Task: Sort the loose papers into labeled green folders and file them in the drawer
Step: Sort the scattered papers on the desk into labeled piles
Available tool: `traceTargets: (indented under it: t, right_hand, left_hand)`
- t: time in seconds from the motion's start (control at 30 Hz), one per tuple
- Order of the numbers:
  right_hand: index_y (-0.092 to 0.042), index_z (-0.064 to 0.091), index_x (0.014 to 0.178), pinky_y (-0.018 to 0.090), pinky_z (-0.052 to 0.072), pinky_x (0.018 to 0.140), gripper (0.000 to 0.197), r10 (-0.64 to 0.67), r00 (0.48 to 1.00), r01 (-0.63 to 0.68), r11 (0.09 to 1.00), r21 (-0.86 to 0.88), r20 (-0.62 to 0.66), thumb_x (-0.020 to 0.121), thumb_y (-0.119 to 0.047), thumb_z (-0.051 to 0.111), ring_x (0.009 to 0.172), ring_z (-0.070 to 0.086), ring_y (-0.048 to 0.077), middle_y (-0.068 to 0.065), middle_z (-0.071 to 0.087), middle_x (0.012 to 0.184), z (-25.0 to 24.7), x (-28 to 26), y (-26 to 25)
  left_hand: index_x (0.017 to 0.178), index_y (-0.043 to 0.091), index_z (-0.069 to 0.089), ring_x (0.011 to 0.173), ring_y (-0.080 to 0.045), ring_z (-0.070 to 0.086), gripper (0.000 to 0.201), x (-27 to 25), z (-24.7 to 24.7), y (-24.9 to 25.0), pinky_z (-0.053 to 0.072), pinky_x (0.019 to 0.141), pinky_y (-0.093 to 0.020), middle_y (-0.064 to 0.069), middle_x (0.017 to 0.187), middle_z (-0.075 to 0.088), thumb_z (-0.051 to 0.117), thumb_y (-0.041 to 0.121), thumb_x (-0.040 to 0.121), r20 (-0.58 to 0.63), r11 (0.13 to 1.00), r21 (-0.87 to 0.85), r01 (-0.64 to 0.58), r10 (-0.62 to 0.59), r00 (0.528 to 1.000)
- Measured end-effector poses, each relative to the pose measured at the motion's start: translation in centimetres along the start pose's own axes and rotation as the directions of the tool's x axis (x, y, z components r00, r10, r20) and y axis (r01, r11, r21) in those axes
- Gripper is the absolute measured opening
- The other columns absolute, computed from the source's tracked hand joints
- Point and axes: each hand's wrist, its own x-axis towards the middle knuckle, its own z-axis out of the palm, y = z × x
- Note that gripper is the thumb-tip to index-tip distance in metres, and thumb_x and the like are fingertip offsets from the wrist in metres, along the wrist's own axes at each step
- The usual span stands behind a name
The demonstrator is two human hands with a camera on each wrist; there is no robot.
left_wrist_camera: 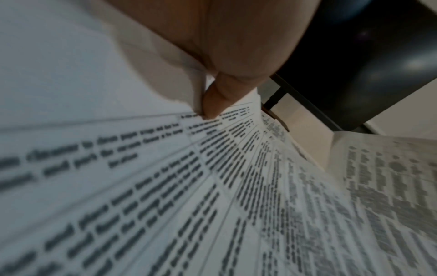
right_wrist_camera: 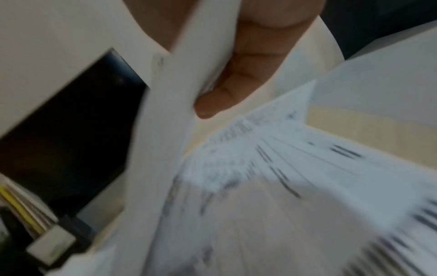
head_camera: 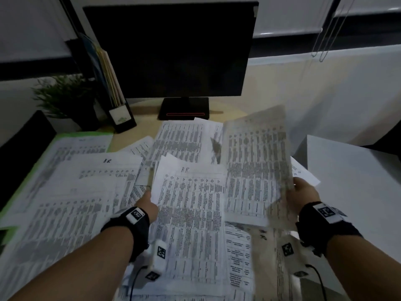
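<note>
Printed sheets cover the desk. My left hand (head_camera: 150,197) pinches the left edge of a table sheet marked "HR" (head_camera: 191,205) near the middle; in the left wrist view the thumb (left_wrist_camera: 212,104) presses on that sheet's edge (left_wrist_camera: 165,168). Raised at the right, my right hand (head_camera: 298,189) grips a lifted printed sheet (head_camera: 256,161) by its right edge, tilted up over the pile. In the right wrist view a finger (right_wrist_camera: 220,93) curls behind this blurred sheet (right_wrist_camera: 175,112). An open green folder (head_camera: 54,140) lies at the left with more sheets (head_camera: 65,192) on it.
A dark monitor (head_camera: 169,51) on its stand (head_camera: 184,108) is behind the papers. A black file holder with folders (head_camera: 117,105) and a potted plant (head_camera: 63,94) stand at the back left. A white block (head_camera: 351,170) is at the right, and blind cords (head_camera: 321,51) hang above it.
</note>
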Motion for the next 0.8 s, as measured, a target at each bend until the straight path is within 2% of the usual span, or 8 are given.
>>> traceTargets:
  t: [0.13, 0.27, 0.37, 0.5, 0.57, 0.63, 0.73, 0.8]
  right_hand:
    - [-0.012, 0.059, 0.119, 0.038, 0.046, 0.086, 0.027, -0.104, 0.974, 0.118, 0.991, 0.058, -0.202, 0.094, -0.014, 0.048, 0.095, 0.059, 0.035, 0.016, 0.065, 0.110, -1.6, -0.4, -3.3]
    - [-0.006, 0.058, 0.118, 0.042, 0.042, 0.091, 0.031, -0.231, 0.893, 0.260, 0.966, 0.021, -0.387, 0.089, -0.002, 0.047, 0.105, 0.056, 0.042, 0.025, 0.063, 0.113, -1.9, -1.2, -7.1]
    - [-0.010, 0.060, 0.115, 0.042, 0.046, 0.089, 0.028, -0.252, 0.891, 0.314, 0.943, 0.112, -0.377, 0.089, -0.006, 0.048, 0.099, 0.061, 0.038, 0.021, 0.066, 0.108, -0.5, -1.8, -9.3]
    - [-0.014, 0.061, 0.111, 0.030, 0.049, 0.069, 0.024, -0.252, 0.950, 0.283, 0.944, 0.170, -0.183, 0.090, -0.009, 0.051, 0.076, 0.062, 0.027, 0.013, 0.068, 0.091, 4.0, -3.5, -10.1]
    - [-0.014, 0.059, 0.105, 0.023, 0.049, 0.050, 0.021, -0.210, 0.978, 0.205, 0.950, 0.235, -0.007, 0.091, -0.003, 0.048, 0.061, 0.060, 0.025, 0.010, 0.066, 0.079, 6.3, -5.2, -9.7]
    - [-0.016, 0.057, 0.103, 0.022, 0.046, 0.050, 0.019, -0.182, 0.976, 0.151, 0.962, 0.228, 0.122, 0.094, -0.004, 0.046, 0.057, 0.058, 0.020, 0.007, 0.065, 0.077, 8.7, -6.6, -8.8]
    - [-0.017, 0.060, 0.106, 0.026, 0.048, 0.068, 0.022, -0.182, 0.960, 0.169, 0.982, 0.078, 0.212, 0.092, -0.006, 0.048, 0.072, 0.064, 0.022, 0.005, 0.068, 0.085, 11.7, -7.4, -7.1]
    - [-0.019, 0.062, 0.101, 0.036, 0.055, 0.074, 0.021, -0.165, 0.949, 0.153, 0.986, 0.067, 0.270, 0.091, -0.006, 0.050, 0.077, 0.067, 0.025, 0.007, 0.070, 0.087, 12.7, -7.8, -6.5]
  left_hand:
    - [0.144, 0.027, 0.029, 0.103, -0.027, 0.058, 0.068, -0.6, -0.1, -0.3, 0.052, 0.089, -0.039, -0.011, 0.129, 0.055, 0.051, 0.017, 0.080, 0.030, 0.997, -0.065, -0.035, 0.037, 0.999]
    - [0.148, 0.038, 0.013, 0.076, -0.022, 0.062, 0.087, -3.7, -2.1, 0.3, 0.057, 0.063, -0.033, -0.012, 0.135, 0.050, 0.051, -0.007, 0.085, -0.031, 0.972, -0.220, -0.079, 0.074, 0.997]
    - [0.148, 0.038, 0.019, 0.051, -0.017, 0.048, 0.081, -5.1, -3.2, 0.4, 0.038, 0.039, -0.021, -0.018, 0.144, 0.037, 0.042, -0.013, 0.089, 0.060, 0.956, -0.290, -0.052, 0.073, 0.996]
    - [0.118, 0.011, 0.061, 0.099, -0.031, 0.060, 0.038, -5.3, -3.7, 0.3, 0.047, 0.070, -0.022, -0.010, 0.119, 0.056, 0.039, -0.009, 0.094, 0.136, 0.881, -0.474, 0.017, 0.054, 0.989]
    - [0.096, 0.003, 0.062, 0.088, -0.027, 0.063, 0.020, -5.8, -4.0, 0.3, 0.047, 0.071, -0.026, -0.014, 0.104, 0.061, 0.043, 0.000, 0.098, 0.211, 0.740, -0.664, 0.107, 0.048, 0.976]
    - [0.104, 0.005, 0.063, 0.090, -0.024, 0.064, 0.036, -6.0, -4.2, 0.1, 0.050, 0.078, -0.028, -0.012, 0.104, 0.062, 0.042, 0.034, 0.101, 0.269, 0.659, -0.734, 0.161, 0.065, 0.961]
    - [0.122, 0.018, 0.062, 0.117, -0.030, 0.058, 0.085, -6.6, -4.5, -0.2, 0.042, 0.104, -0.048, -0.009, 0.128, 0.061, 0.038, 0.084, 0.075, 0.353, 0.729, -0.647, 0.224, 0.026, 0.935]
    - [0.139, 0.019, 0.049, 0.130, -0.031, 0.046, 0.096, -6.8, -4.5, 0.1, 0.033, 0.111, -0.048, -0.011, 0.144, 0.047, 0.044, 0.086, 0.070, 0.328, 0.828, -0.534, 0.170, 0.018, 0.945]
